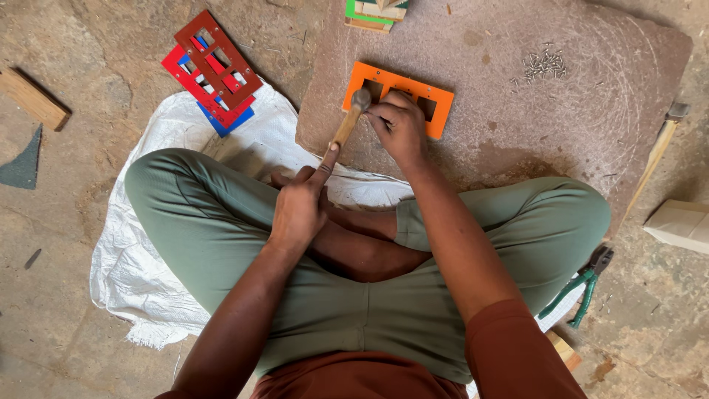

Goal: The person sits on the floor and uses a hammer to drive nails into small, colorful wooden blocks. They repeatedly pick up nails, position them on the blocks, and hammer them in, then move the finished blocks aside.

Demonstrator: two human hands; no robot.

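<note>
My left hand (299, 207) grips the wooden handle of a small hammer (350, 118), index finger stretched along it. The metal head hovers at the left part of an orange rectangular plate (437, 102) with cut-out openings. The plate lies flat on a reddish stone slab (591, 125). My right hand (399, 125) rests on the middle of the orange plate, its fingers pinched together right by the hammer head; what they pinch is too small to tell.
I sit cross-legged on a white woven sack (140, 251). Stacked red, maroon and blue plates (214, 66) lie at the back left. A pile of small nails (543, 65) is on the slab. Green-handled pliers (583, 288), a wooden block (679, 224), a second hammer (665, 140) right.
</note>
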